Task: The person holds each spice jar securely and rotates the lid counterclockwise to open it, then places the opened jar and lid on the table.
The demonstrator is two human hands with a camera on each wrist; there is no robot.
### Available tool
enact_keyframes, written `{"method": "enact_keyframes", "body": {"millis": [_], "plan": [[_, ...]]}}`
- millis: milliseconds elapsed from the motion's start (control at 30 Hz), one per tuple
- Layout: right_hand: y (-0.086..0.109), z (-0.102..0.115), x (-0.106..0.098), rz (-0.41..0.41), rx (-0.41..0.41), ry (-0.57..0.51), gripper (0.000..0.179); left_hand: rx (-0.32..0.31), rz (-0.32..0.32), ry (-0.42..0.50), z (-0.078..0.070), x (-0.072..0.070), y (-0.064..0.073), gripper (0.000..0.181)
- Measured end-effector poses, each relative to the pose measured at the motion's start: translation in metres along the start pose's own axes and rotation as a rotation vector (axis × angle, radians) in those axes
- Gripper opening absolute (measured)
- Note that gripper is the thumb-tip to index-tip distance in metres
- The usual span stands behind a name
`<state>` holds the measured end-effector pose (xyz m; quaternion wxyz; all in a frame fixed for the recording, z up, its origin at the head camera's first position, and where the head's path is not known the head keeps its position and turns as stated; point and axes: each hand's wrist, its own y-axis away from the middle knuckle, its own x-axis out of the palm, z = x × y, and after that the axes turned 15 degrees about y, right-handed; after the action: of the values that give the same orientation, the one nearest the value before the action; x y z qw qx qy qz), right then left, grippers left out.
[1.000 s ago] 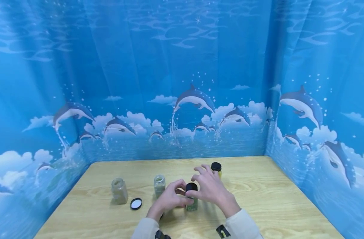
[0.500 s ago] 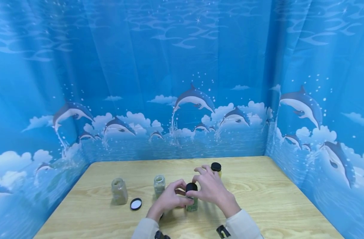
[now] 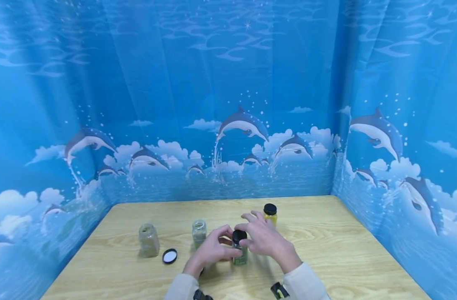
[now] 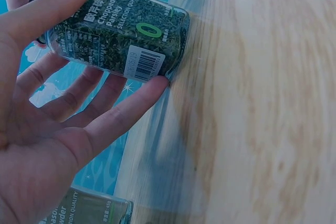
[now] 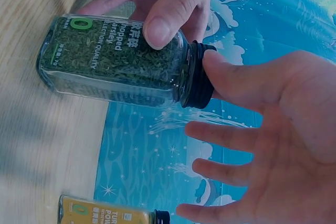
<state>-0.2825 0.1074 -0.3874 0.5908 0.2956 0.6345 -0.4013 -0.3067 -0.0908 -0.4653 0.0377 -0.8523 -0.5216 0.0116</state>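
Clear-glass square jar of green parsley point(image 3: 240, 259), lower centre of head view, long axis upright. Left hand point(image 3: 214, 247) nearer its body, gripping between thumb and fingers; right hand point(image 3: 265, 238) higher, pinching the round black cap point(image 3: 239, 236), outer fingers spread.

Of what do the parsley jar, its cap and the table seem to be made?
Jar: probably glass, glossy; see-through walls, glints near the neck.
Cap: perhaps plastic, black; soft sheen.
Table: wood or printed laminate, fairly matt; grain shows.
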Motion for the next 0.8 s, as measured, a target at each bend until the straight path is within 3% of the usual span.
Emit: {"method": "enact_keyframes", "body": {"millis": [333, 600, 800], "plan": [[0.0027, 0.0003, -0.0024, 0.007, 0.007, -0.014, 0.048, -0.011, -0.003, 0.0, -0.0007, 0.0002, 0.0006, 0.033], [-0.0004, 0.0021, 0.0013, -0.089, 0.068, 0.059, 0.052, -0.003, -0.003, -0.015, 0.0004, -0.0001, 0.0014, 0.031], [-0.0025, 0.0043, 0.003, -0.154, 0.103, 0.132, 0.043, -0.014, -0.006, -0.017, -0.0009, -0.0008, 0.0001, 0.032]]}}
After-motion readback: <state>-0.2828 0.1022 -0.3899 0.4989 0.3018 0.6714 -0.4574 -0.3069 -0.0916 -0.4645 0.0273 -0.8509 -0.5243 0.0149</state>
